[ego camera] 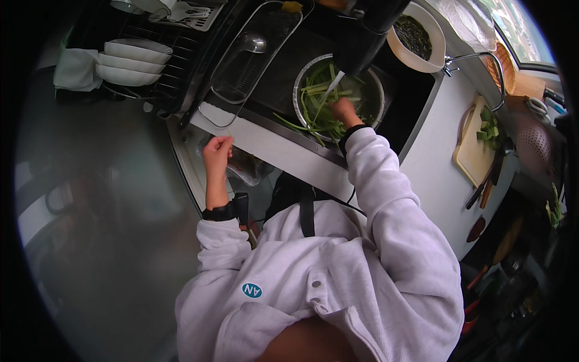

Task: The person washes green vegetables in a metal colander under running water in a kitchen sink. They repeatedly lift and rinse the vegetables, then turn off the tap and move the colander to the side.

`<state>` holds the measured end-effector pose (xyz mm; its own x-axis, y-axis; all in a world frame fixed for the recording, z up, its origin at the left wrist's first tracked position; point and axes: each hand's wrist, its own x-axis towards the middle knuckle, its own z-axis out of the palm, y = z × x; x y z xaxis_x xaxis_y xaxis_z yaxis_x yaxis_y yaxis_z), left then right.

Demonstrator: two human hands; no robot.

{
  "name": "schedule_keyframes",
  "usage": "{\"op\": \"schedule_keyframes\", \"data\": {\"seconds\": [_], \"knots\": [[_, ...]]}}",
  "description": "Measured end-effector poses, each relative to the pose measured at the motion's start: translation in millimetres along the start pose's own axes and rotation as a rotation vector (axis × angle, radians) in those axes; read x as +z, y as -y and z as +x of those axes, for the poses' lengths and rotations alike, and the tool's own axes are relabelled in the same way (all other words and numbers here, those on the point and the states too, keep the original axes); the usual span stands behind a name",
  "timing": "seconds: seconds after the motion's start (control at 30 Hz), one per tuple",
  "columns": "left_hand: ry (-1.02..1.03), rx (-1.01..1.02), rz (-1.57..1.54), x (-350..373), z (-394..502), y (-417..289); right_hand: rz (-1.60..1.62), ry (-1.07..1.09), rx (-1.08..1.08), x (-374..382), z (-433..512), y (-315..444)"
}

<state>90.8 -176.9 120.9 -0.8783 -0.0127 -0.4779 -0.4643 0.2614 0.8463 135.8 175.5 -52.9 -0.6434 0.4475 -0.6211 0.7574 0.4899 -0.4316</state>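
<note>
A round metal basin (296, 97) stands in the dark sink, holding water and long green vegetable stems (312, 92). Water runs into it from the black faucet (357, 50). My right hand (344, 111) reaches into the basin among the stems; its fingertips are hidden, so I cannot tell whether it grips any. Some stems hang over the basin's near rim. To the left, over the counter's front edge, my left hand (218, 148) has its thumb and fingers pinched together, with a tiny green bit at the tips. Below it is an open plastic bag (253, 174) with scraps.
A wire-framed rack (217, 86) with a ladle spans the sink's left side. Stacked white bowls (131, 74) stand on the dish rack. At the right are a white bowl of dark greens (441, 50), a cutting board (468, 156) with cut green pieces, and a knife (476, 195).
</note>
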Motion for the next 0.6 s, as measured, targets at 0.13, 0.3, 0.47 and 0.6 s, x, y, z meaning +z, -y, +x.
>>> {"op": "schedule_keyframes", "data": {"seconds": [0.13,0.3,0.47,0.6], "knots": [[-0.136,-0.038,0.208,-20,-3,35,-0.054,-0.055,0.029,-2,-12,15],[-0.032,-0.116,0.277,-6,-6,24,-0.055,-0.038,0.1,-9,-15,24],[0.238,-0.036,0.363,38,-9,-31,0.079,0.033,0.124,-7,-1,11],[0.393,0.262,0.215,117,7,-38,0.58,0.285,0.006,-37,-17,10]]}}
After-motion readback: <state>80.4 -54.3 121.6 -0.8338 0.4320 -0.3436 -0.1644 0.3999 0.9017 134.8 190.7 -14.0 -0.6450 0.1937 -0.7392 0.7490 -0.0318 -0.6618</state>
